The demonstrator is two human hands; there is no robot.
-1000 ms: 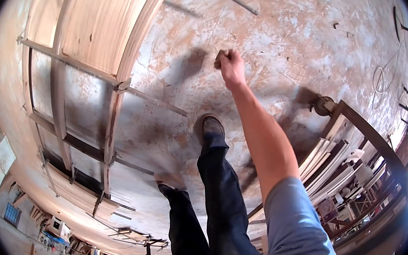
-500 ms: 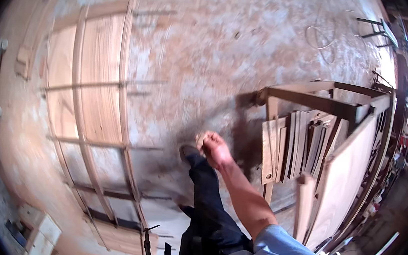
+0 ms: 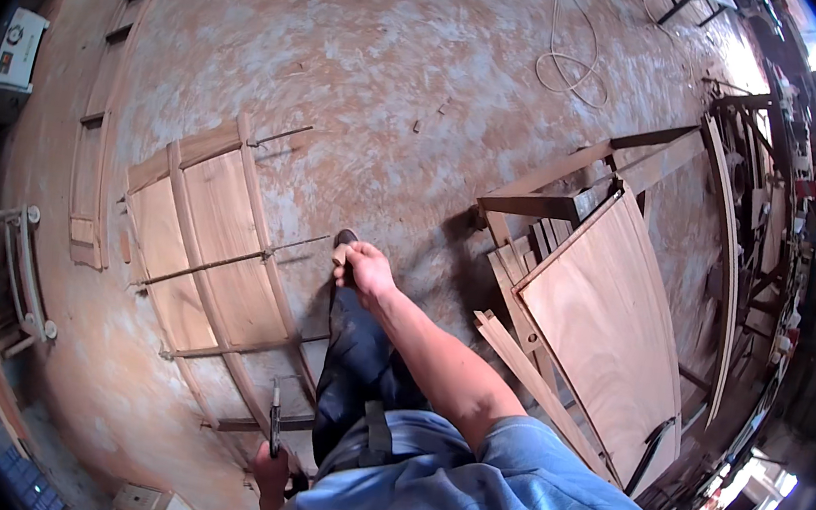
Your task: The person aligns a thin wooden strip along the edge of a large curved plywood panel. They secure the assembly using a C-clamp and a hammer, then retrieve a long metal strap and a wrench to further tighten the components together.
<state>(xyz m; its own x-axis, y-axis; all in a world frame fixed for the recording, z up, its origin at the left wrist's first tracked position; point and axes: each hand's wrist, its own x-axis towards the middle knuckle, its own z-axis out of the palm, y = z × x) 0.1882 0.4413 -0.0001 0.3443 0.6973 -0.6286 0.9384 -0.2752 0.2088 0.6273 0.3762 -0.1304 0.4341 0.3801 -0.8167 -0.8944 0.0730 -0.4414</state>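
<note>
My right hand [image 3: 366,268] is closed on a small light-brown wooden block [image 3: 340,255], held out ahead of my body above my dark shoe. Low at my left side, my left hand [image 3: 271,469] grips a slim tool [image 3: 276,426] with a dark body and a thin metal end pointing up; its exact kind is unclear. On the floor to the left lies a wooden panel frame [image 3: 218,243], with long metal bar clamps [image 3: 205,267] across it. Neither hand touches the frame.
On the right, a wooden frame stand [image 3: 534,206] bears a broad wooden panel [image 3: 603,308] and several boards [image 3: 527,354]. A ladder-like wooden frame [image 3: 93,149] lies far left, near a white machine [image 3: 19,49]. A loose cable [image 3: 575,73] curls on the far floor.
The view has swung and shifted, bringing the right-hand stand and its panel closer. My right hand still holds the small block; my left hand with the tool shows more fully.
</note>
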